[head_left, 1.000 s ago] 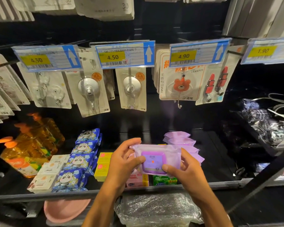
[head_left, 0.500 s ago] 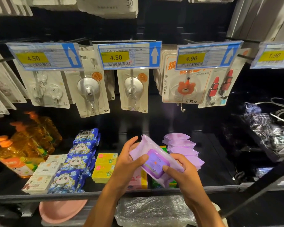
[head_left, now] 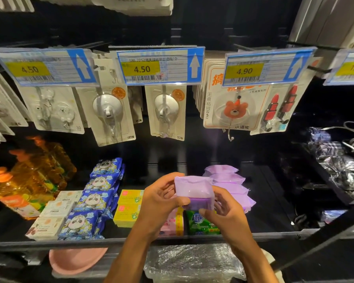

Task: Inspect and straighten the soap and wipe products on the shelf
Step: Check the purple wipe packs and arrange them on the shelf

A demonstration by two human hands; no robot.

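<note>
Both hands held 1 purple wipe pack (head_left: 193,188) above the shelf's front edge (head_left: 70,243), clear of everything on the shelf. Left hand (head_left: 161,203) gripped the pack's left side, thumb on the near face, fingers curled behind. Right hand (head_left: 223,213) pinched the lower right corner, thumb under the darker purple lid flap. Pack was tilted, plain back face up toward the camera.

Row of matching purple packs (head_left: 229,183) ran front to back just right of the held pack; its front end was hidden behind the right hand. Bare shelf floor was open to the right of that row. Below the hands, pink soap (head_left: 172,223) and green soap (head_left: 202,223) sat at the front edge, touching each other. Yellow soap boxes (head_left: 129,207) stood just left of them, then blue panda wipe packs (head_left: 98,199) in a front-to-back row, tight against white soap boxes (head_left: 53,217). Hanging hook cards (head_left: 166,113) cleared the hands from above.
</note>
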